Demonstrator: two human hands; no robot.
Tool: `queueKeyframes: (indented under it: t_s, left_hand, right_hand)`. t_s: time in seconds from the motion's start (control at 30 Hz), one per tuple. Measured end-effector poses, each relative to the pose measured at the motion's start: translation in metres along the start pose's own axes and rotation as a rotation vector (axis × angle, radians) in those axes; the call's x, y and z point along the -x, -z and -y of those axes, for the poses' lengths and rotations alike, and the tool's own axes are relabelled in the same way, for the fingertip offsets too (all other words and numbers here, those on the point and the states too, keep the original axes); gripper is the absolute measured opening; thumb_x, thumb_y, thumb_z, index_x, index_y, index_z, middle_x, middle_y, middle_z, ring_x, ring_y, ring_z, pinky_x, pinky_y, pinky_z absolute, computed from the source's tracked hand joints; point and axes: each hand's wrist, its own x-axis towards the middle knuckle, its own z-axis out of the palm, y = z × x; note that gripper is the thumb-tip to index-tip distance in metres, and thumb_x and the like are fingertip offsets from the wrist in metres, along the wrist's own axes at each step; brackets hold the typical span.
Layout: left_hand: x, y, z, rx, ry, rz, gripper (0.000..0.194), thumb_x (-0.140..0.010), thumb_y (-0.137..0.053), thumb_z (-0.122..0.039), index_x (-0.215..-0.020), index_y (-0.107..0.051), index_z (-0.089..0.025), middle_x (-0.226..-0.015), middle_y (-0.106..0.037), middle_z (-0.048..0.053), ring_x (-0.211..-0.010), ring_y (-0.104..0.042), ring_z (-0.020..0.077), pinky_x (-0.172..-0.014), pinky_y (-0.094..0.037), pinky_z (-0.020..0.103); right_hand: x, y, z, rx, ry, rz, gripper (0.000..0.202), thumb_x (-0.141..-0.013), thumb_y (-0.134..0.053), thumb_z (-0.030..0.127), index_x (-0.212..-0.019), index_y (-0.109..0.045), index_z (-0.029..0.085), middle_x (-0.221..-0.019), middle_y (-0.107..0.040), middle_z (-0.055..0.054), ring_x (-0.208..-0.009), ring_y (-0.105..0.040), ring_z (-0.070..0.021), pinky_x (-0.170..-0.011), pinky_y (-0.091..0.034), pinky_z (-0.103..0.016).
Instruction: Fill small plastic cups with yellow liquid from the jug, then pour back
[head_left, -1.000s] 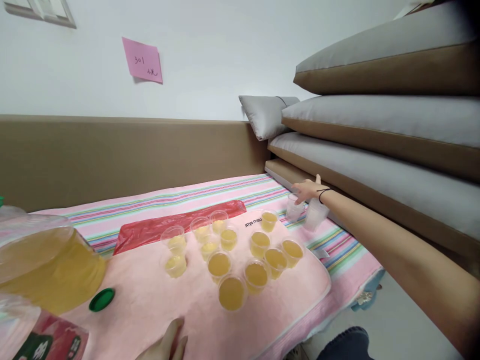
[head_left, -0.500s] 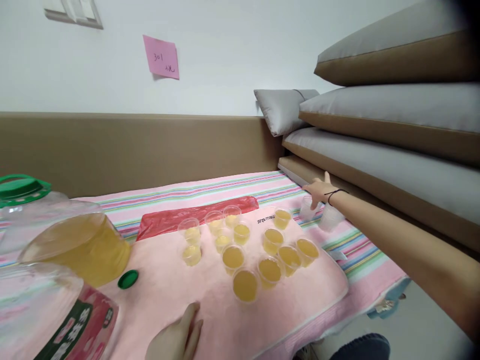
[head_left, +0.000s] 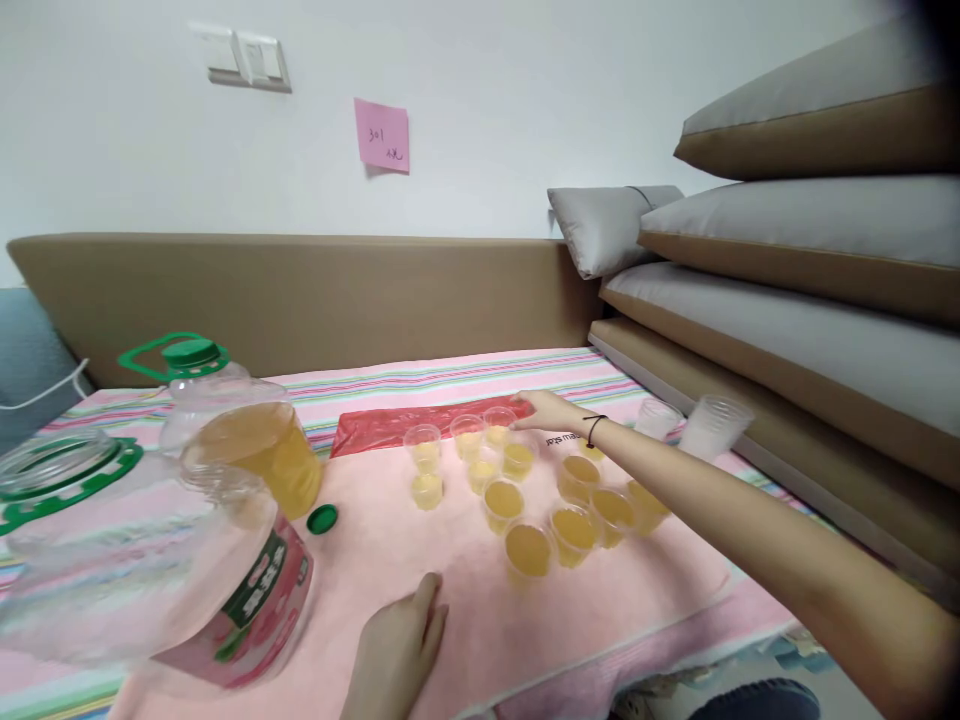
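My right hand (head_left: 551, 411) reaches across to the back row of clear plastic cups. Its fingertips are beside the rim of a rear cup of pale yellow drink (head_left: 499, 432); whether they touch it I cannot tell. Thumb and fingers look apart. My left hand (head_left: 397, 640) lies on the pink towel (head_left: 375, 560), index finger stretched out, holding nothing. In front of it stand several cups of darker yellow drink, the closest one (head_left: 528, 552) among them. Other cups hold a paler, shallower amount, such as a left one (head_left: 427, 490). My right forearm partly hides some right-hand cups.
On the left stand a large clear jug of yellow drink (head_left: 259, 450) and a labelled clear jug (head_left: 255, 610), with a green cap (head_left: 322, 518) nearby. A red plastic bag (head_left: 375, 432) lies behind the cups. Empty cups (head_left: 716, 425) and stacked cushions (head_left: 810, 300) are at right.
My right hand has moved left from the empty cups to the rear filled cups. The empty cups now lean differently. The view has turned left; my left hand still rests on the towel.
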Motion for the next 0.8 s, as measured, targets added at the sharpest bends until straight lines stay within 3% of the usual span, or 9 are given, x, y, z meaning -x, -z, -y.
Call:
queueKeyframes:
  t_s: [0.2, 0.37, 0.57, 0.8]
  left_hand:
    - [0.001, -0.002, 0.001, 0.006, -0.011, -0.013, 0.031, -0.095, -0.034, -0.029, -0.117, -0.054, -0.022, -0.100, -0.076, 0.008, -0.096, -0.071, 0.0224, -0.077, -0.047, 0.029]
    - [0.002, -0.005, 0.001, 0.006, -0.025, -0.027, 0.028, -0.094, -0.034, -0.028, -0.112, -0.055, -0.021, -0.097, -0.076, 0.008, -0.094, -0.071, 0.0234, -0.075, -0.047, 0.030]
    - [0.002, -0.007, 0.003, -0.005, -0.039, -0.030, 0.029, -0.094, -0.034, -0.028, -0.114, -0.054, -0.021, -0.096, -0.076, 0.009, -0.093, -0.071, 0.0243, -0.074, -0.047, 0.031]
    - [0.002, -0.004, 0.001, -0.023, -0.046, -0.041, 0.032, -0.094, -0.034, -0.028, -0.116, -0.054, -0.019, -0.098, -0.076, 0.010, -0.095, -0.071, 0.0249, -0.075, -0.047, 0.032]
  right_hand:
    - [-0.028, -0.034, 0.012, -0.014, -0.064, 0.001, 0.058, -0.063, -0.082, 0.037, -0.116, -0.063, 0.023, -0.126, -0.068, -0.012, -0.115, -0.063, -0.0306, -0.092, -0.051, -0.038]
    - [-0.036, -0.043, 0.009, -0.047, -0.131, -0.041, 0.068, -0.060, -0.083, 0.033, -0.123, -0.057, 0.026, -0.122, -0.069, -0.010, -0.111, -0.066, -0.0298, -0.088, -0.052, -0.038]
    - [-0.025, -0.019, -0.003, -0.144, -0.173, -0.150, 0.073, -0.068, -0.078, 0.034, -0.133, -0.047, 0.018, -0.121, -0.066, -0.017, -0.106, -0.066, -0.0280, -0.086, -0.054, -0.038]
    - [0.017, 0.016, -0.021, -0.183, -0.153, -0.203, 0.079, -0.067, -0.078, 0.031, -0.136, -0.042, 0.019, -0.125, -0.063, -0.014, -0.096, -0.068, -0.0231, -0.080, -0.055, -0.035]
